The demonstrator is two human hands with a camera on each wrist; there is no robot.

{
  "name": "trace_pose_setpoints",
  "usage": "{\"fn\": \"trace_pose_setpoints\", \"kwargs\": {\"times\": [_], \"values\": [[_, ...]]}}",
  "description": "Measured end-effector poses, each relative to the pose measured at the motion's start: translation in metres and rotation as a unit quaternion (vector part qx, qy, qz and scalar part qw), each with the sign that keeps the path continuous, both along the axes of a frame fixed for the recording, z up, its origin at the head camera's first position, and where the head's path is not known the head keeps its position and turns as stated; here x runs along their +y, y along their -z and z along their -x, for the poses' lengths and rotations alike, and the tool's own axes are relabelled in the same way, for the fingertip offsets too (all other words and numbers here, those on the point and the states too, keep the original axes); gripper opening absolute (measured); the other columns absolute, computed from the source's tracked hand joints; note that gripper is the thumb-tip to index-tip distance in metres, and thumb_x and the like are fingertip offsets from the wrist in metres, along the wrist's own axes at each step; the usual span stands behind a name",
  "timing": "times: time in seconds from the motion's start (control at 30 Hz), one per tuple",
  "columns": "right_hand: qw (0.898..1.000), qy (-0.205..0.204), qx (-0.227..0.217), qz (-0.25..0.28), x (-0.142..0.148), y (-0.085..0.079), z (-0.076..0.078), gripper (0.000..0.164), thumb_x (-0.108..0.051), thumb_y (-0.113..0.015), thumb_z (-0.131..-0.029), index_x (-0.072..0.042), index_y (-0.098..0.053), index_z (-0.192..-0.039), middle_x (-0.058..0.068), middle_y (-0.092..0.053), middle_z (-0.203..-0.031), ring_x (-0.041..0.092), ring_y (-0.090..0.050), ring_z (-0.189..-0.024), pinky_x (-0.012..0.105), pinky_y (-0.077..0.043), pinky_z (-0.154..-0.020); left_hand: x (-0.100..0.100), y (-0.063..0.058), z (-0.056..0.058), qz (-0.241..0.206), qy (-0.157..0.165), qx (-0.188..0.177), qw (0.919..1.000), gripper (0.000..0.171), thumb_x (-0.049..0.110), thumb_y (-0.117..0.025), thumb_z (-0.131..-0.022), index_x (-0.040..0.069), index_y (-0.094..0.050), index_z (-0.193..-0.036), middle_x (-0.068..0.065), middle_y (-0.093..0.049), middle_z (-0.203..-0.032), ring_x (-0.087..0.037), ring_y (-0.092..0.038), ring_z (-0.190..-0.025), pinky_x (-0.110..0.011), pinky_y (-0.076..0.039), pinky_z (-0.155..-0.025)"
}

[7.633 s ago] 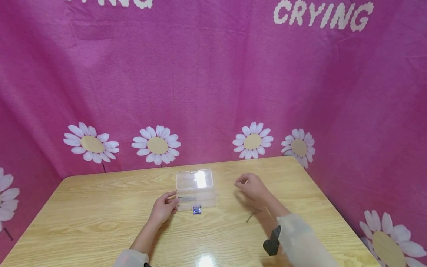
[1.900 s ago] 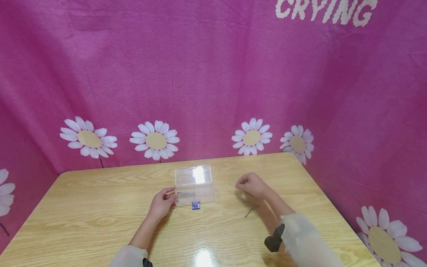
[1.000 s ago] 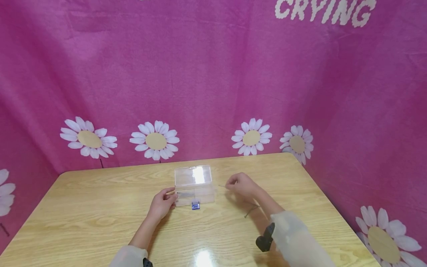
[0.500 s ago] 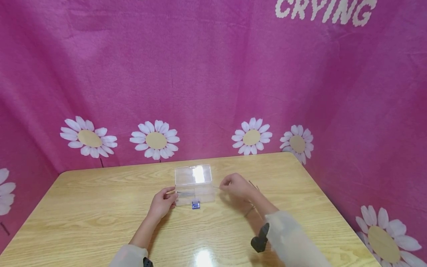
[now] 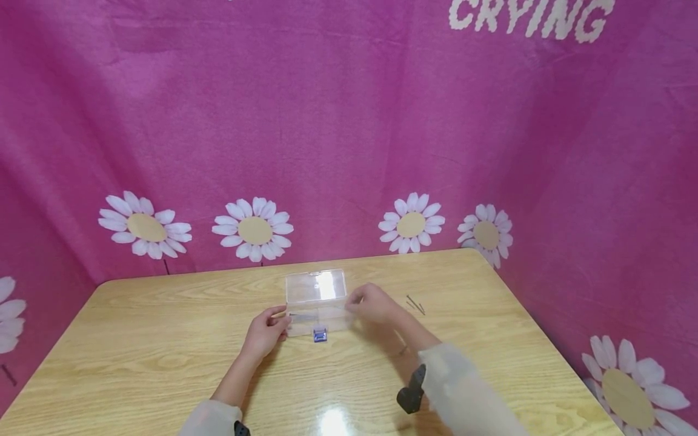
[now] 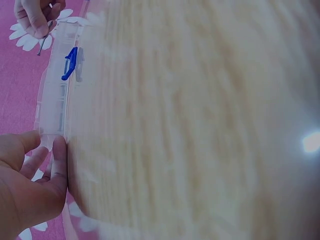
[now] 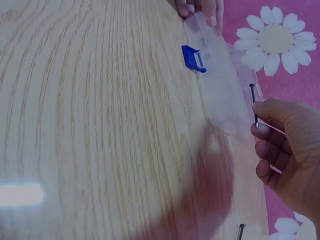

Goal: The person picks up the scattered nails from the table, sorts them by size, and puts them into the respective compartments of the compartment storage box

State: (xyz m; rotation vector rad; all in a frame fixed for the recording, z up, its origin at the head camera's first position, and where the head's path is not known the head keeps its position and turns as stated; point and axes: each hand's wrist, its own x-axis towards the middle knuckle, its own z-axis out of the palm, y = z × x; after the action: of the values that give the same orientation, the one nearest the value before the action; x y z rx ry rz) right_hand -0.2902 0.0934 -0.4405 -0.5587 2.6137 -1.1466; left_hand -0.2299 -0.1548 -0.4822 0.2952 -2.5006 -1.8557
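A small clear plastic box (image 5: 334,326) with a blue latch (image 5: 320,335) stands on the table, its lid (image 5: 305,287) tipped up at the back. My left hand (image 5: 265,332) grips the box's left end, thumb in front and fingers behind, as the left wrist view shows. Between thumb and index finger, my right hand (image 5: 373,303) pinches a dark nail (image 7: 254,102) over the right end of the box. The nail's head points toward the box and its tip shows by the fingertips. Inside the left compartment lie dark nails (image 5: 302,317).
Several loose nails (image 5: 417,304) lie on the wooden table (image 5: 163,351) to the right, behind my right forearm. Another nail (image 5: 403,350) lies nearer, partly under the arm's shadow. A pink curtain with daisies (image 5: 327,121) hangs behind the table and along its right side.
My right hand has moved left with the nail, from beside the box to over its right end. Loose nails on the table have come into view behind the forearm. My left hand stays put.
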Motion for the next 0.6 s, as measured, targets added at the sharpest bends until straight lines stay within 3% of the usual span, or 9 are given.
{"fn": "trace_pose_setpoints", "kwargs": {"times": [0.27, 0.6], "values": [[1.0, 0.001, -0.001, -0.013, -0.01, -0.003, -0.001, 0.013, -0.019, -0.063, -0.088, -0.008, -0.07, -0.092, 0.004, -0.068, -0.09, 0.013, -0.058, -0.082, 0.029, -0.052, -0.078, 0.0, 0.0, -0.001, 0.0, -0.001, -0.001, 1.0, 0.037, 0.007, -0.059, -0.091, -0.006, -0.053, -0.125, -0.013, -0.062, -0.085, -0.008, -0.057, -0.064, -0.02, -0.053, -0.059], [0.999, -0.035, 0.023, 0.011, -0.024, -0.002, 0.001, 0.014, -0.015, -0.062, -0.088, -0.004, -0.07, -0.092, 0.007, -0.068, -0.09, 0.016, -0.061, -0.086, 0.03, -0.052, -0.083, -0.001, 0.001, 0.001, 0.0, 0.002, 0.004, 1.0, 0.037, 0.007, -0.059, -0.091, -0.006, -0.053, -0.124, -0.014, -0.063, -0.085, -0.008, -0.057, -0.064, -0.02, -0.053, -0.058]]}}
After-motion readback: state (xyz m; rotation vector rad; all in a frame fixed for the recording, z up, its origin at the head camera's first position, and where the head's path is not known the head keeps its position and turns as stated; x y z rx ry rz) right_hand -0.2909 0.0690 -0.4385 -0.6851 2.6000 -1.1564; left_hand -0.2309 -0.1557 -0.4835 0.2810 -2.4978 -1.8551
